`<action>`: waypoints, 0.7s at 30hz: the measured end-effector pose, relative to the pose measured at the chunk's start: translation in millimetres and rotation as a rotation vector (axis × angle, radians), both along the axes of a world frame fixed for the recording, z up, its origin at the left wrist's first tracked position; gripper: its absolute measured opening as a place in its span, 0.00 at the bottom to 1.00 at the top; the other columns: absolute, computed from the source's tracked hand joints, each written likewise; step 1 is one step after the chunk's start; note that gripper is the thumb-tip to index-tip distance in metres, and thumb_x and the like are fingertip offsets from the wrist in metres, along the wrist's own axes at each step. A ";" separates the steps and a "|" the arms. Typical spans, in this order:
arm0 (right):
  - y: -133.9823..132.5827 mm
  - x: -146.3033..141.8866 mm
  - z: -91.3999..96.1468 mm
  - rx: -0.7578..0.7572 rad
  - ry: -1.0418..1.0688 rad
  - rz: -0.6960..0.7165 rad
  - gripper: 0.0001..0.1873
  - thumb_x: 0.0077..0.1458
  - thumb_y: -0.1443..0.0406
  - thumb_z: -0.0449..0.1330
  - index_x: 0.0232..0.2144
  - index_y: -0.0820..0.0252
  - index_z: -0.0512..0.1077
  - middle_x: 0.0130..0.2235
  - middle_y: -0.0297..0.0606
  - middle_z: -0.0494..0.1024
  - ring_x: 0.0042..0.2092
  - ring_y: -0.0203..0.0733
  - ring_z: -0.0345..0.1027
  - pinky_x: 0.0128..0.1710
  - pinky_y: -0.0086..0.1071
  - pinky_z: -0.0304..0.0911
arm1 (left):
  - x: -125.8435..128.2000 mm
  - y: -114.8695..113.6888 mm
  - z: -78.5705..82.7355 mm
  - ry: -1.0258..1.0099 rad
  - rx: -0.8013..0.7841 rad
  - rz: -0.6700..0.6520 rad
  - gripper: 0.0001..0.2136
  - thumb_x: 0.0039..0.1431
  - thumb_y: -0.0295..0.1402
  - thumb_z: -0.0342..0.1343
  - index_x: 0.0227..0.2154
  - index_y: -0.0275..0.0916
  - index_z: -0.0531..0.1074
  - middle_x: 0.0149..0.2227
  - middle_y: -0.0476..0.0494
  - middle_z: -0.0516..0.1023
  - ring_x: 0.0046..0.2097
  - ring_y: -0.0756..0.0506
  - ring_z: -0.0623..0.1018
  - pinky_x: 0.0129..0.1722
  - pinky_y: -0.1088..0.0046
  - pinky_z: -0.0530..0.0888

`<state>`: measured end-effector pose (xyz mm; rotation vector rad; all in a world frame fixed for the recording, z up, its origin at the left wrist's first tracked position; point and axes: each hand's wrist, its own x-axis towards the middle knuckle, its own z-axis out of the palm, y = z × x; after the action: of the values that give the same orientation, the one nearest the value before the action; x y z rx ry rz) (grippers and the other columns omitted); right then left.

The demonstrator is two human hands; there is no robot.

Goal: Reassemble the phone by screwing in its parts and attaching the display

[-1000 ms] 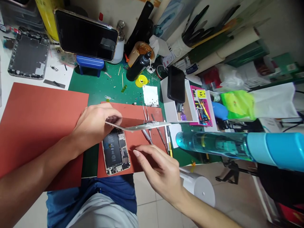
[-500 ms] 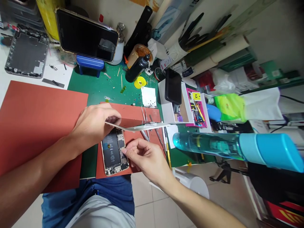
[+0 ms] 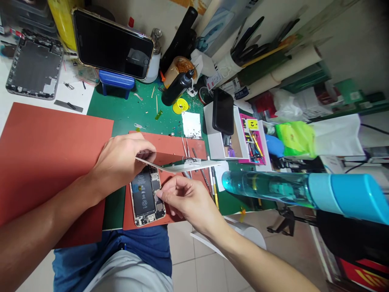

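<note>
An opened phone (image 3: pixel 143 198), its black battery and circuit board bare, lies on a reddish-brown mat (image 3: pixel 170 142) in front of me. Raised over its far end is a phone screen (image 3: pixel 188 165) with a white edge, tilted and seen nearly edge-on. My left hand (image 3: pixel 126 154) is closed on the screen's left end; some of its fingers are hidden behind it. With thumb and forefinger together, my right hand (image 3: pixel 185 198) pinches the right edge of the opened phone below the screen. Tweezers (image 3: pixel 185 146) and other thin tools lie behind and right of the screen.
A second brown mat (image 3: pixel 54 162) lies left. At the back stand a phone (image 3: pixel 112 44) on a blue stand (image 3: pixel 116 81), a black bottle (image 3: pixel 178 87) and a yellow cup (image 3: pixel 180 106). To the right are a white box (image 3: pixel 209 121) and a blue water bottle (image 3: pixel 273 188).
The raised screen has tipped slightly, its near edge a little lower and its right end shifted right. Both hands keep nearly the same places and grips.
</note>
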<state>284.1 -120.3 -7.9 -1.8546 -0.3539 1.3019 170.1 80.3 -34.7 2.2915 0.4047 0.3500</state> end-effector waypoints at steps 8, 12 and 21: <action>1.0 1.3 1.3 -0.014 0.035 0.020 0.26 0.44 0.48 0.81 0.25 0.57 0.74 0.17 0.26 0.71 0.18 0.31 0.61 0.15 0.25 0.53 | -0.2 -0.7 0.6 0.003 -0.017 0.002 0.12 0.69 0.35 0.56 0.31 0.43 0.81 0.30 0.48 0.75 0.31 0.48 0.71 0.30 0.68 0.62; -2.8 0.3 0.6 -0.025 0.063 -0.001 0.26 0.45 0.46 0.80 0.27 0.58 0.75 0.17 0.28 0.73 0.18 0.31 0.59 0.17 0.25 0.54 | 0.5 -2.6 0.4 0.014 -0.019 0.020 0.11 0.68 0.34 0.57 0.29 0.44 0.80 0.29 0.50 0.74 0.31 0.49 0.70 0.30 0.68 0.61; -1.6 -1.4 5.6 -0.098 -0.046 0.068 0.27 0.53 0.46 0.75 0.18 0.56 0.71 0.17 0.31 0.71 0.21 0.34 0.63 0.22 0.28 0.62 | 1.8 -2.8 8.3 0.070 -0.059 0.011 0.11 0.65 0.30 0.55 0.25 0.42 0.75 0.28 0.49 0.74 0.29 0.48 0.67 0.26 0.67 0.56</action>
<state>282.6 -121.9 -2.3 -1.9725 -0.3864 1.3458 172.0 77.6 -26.4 2.2492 0.4574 0.2607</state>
